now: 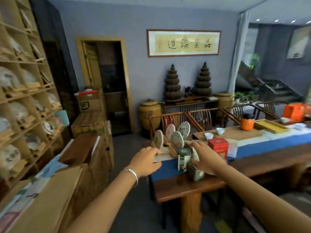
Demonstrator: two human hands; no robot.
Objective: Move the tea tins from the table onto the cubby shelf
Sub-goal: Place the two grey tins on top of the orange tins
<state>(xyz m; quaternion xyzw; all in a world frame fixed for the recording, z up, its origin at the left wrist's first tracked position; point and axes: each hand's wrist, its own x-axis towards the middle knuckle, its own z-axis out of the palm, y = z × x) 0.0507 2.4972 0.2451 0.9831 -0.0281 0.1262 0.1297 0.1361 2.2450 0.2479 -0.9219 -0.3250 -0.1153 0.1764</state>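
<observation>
Two green tea tins stand at the near left corner of the wooden table (185, 187). One green tin (183, 158) stands upright; my right hand (207, 157) reaches over the second green tin (195, 172), fingers curled around its top. A red tin (218, 147) stands just behind my right hand. My left hand (144, 161), with a silver bangle on the wrist, hovers left of the green tins at the table's edge, fingers loosely bent and holding nothing. The cubby shelf (25, 98) fills the left wall, with round tea cakes in its compartments.
Several round tea cakes on wooden stands (175, 138) sit behind the tins. Cardboard boxes (55, 190) and wooden crates (87, 125) stand between table and shelf. White cups (208, 136), an orange jar (247, 122), a yellow tray (269, 126) and chairs (176, 120) lie further right.
</observation>
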